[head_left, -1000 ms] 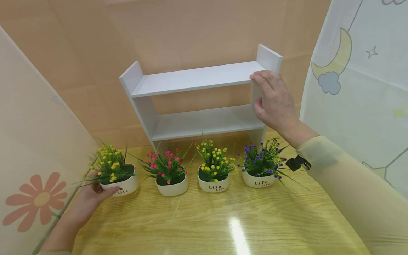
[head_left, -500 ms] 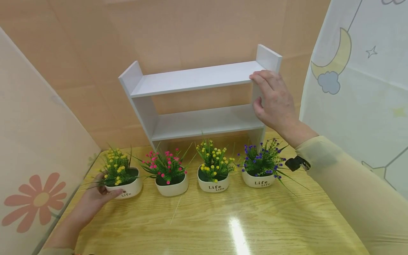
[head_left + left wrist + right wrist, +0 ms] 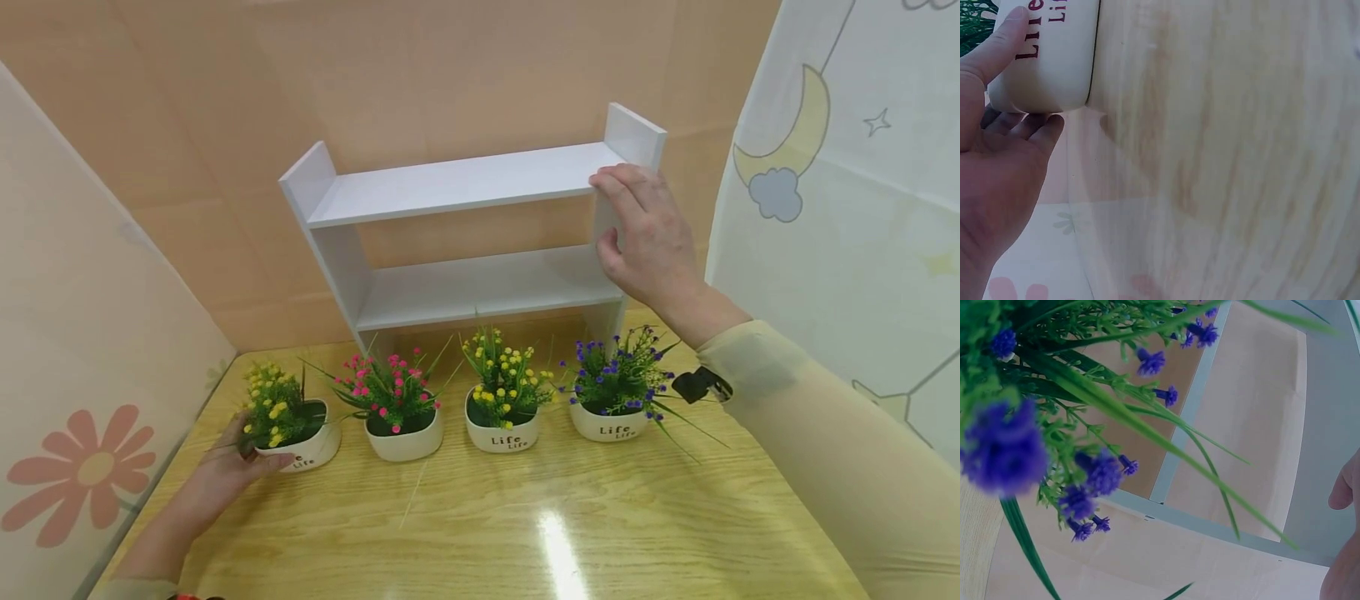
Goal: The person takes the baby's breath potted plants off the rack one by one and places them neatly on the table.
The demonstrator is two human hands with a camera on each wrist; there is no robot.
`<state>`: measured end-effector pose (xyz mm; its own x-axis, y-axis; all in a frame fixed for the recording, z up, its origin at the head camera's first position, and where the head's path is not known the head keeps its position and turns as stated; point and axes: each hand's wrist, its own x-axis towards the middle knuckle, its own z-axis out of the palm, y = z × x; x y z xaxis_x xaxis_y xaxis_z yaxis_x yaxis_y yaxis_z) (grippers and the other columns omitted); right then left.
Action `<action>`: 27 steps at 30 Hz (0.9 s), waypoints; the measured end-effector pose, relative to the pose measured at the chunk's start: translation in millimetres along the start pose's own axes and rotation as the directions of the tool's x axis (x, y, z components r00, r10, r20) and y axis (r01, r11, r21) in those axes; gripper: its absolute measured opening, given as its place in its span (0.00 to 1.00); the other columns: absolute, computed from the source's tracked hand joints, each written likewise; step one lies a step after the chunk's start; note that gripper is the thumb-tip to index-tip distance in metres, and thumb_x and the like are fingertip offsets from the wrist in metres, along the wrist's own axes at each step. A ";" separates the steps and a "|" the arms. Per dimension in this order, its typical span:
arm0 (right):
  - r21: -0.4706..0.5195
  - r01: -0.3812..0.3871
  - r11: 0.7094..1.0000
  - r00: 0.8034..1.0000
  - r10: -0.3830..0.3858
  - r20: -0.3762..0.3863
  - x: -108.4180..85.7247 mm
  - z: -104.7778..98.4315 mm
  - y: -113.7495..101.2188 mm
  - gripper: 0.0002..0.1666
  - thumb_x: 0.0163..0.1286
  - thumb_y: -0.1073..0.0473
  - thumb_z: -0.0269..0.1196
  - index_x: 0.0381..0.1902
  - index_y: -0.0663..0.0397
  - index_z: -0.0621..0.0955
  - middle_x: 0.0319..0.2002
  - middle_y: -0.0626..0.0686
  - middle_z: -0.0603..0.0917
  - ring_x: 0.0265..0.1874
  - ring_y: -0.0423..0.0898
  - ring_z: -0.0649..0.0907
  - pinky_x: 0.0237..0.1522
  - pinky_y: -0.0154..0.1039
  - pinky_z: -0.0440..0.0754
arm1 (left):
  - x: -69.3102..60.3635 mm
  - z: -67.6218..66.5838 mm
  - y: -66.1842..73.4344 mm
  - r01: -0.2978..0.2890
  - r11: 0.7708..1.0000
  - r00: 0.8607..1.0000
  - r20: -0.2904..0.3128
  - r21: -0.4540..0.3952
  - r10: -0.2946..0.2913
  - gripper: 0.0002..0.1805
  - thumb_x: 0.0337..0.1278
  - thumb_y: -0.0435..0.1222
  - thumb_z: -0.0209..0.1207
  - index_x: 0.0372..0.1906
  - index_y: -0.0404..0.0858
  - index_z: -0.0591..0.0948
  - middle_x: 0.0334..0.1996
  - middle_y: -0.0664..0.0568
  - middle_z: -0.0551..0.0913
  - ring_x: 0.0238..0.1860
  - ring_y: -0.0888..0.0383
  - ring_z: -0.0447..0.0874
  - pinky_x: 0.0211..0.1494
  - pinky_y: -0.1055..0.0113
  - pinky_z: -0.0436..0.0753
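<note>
My left hand point(image 3: 225, 467) holds a cream oval flower pot point(image 3: 318, 450) with yellow flowers at the left of the table. The thumb lies across the lettered front and the fingers are behind its end; the left wrist view shows this pot point(image 3: 1047, 75) close up. In the head view my right hand point(image 3: 648, 233) rests its fingertips on the front edge of the white two-tier shelf point(image 3: 457, 187), at the right end. Its thumb hangs below that board, apart from the fingers. The right wrist view shows only part of this hand point(image 3: 1344, 531), beside the shelf.
Three more potted plants stand before the shelf: a pink-flowered pot point(image 3: 405, 442), a yellow-flowered pot point(image 3: 502, 433) and a purple-flowered pot point(image 3: 609, 427). Beneath is a wood-grain table point(image 3: 450, 533). Printed cloth panels flank both sides, and an orange backdrop point(image 3: 465, 75) hangs behind.
My left hand has moved slightly right and nearer the front with its yellow-flowered pot, now closer to the pink one. The right hand stays on the shelf.
</note>
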<state>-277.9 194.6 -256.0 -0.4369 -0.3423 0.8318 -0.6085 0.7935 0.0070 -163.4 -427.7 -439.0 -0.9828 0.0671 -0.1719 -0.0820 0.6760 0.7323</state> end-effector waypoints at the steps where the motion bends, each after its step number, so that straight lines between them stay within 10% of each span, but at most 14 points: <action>1: 0.001 0.000 1.000 1.000 0.000 -0.001 0.1 -0.2 0.2 0.41 0.61 0.76 0.62 0.75 0.64 0.75 0.73 0.65 0.76 0.75 0.65 0.71 0.81 0.55 0.66 | -0.8 -0.8 -0.2 0.012 1.000 1.000 -0.001 0.027 -0.012 0.69 0.79 0.54 0.66 0.86 0.31 0.23 0.83 0.16 0.44 0.78 0.20 0.61 0.66 0.49 0.82; 10: 0.002 -0.004 1.000 1.000 0.004 0.000 -0.6 0.9 1.0 0.40 0.62 0.75 0.61 0.75 0.64 0.75 0.73 0.65 0.76 0.75 0.65 0.71 0.81 0.55 0.66 | -4.6 -1.3 -1.4 0.024 0.998 1.000 0.003 0.060 -0.024 0.68 0.79 0.57 0.65 0.86 0.31 0.23 0.85 0.20 0.32 0.78 0.19 0.60 0.69 0.37 0.79; 13: 0.003 -0.002 1.000 1.000 0.002 -0.001 0.0 1.4 1.2 0.40 0.62 0.75 0.61 0.75 0.65 0.75 0.73 0.65 0.76 0.75 0.65 0.71 0.81 0.54 0.65 | -4.4 0.1 -1.4 0.031 0.998 1.000 -0.001 0.052 -0.031 0.68 0.80 0.56 0.64 0.86 0.31 0.22 0.85 0.19 0.41 0.79 0.20 0.60 0.71 0.36 0.77; 17: 0.008 0.004 1.000 1.000 -0.004 0.001 0.5 2.3 2.4 0.40 0.62 0.75 0.60 0.75 0.65 0.75 0.73 0.66 0.76 0.75 0.66 0.70 0.81 0.54 0.65 | -5.3 2.2 -0.3 0.040 0.999 0.999 -0.009 -0.011 -0.040 0.68 0.79 0.53 0.66 0.87 0.33 0.23 0.83 0.20 0.53 0.80 0.20 0.57 0.66 0.57 0.82; 21: 0.014 0.017 1.000 1.000 -0.017 0.014 0.1 0.8 3.5 0.40 0.61 0.75 0.60 0.75 0.67 0.74 0.73 0.67 0.76 0.75 0.67 0.70 0.81 0.55 0.64 | -9.2 3.9 2.5 0.020 0.994 1.000 -0.009 -0.105 -0.021 0.67 0.79 0.49 0.68 0.88 0.36 0.24 0.86 0.22 0.39 0.82 0.19 0.50 0.60 0.78 0.78; 27: 0.001 0.042 0.999 0.998 -0.042 0.046 2.4 -4.1 5.6 0.42 0.64 0.74 0.61 0.78 0.68 0.72 0.78 0.66 0.73 0.80 0.65 0.67 0.85 0.54 0.58 | -28.9 10.4 14.9 0.023 0.996 0.996 -0.083 -0.080 -0.030 0.60 0.81 0.50 0.66 0.87 0.25 0.37 0.85 0.19 0.42 0.83 0.19 0.46 0.81 0.37 0.59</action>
<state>-279.6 200.3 -251.7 -0.4413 -0.3983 0.8041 -0.6271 0.7779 0.0412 -134.4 -411.9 -430.0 -0.9903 -0.0147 -0.1385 -0.1180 0.6162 0.7787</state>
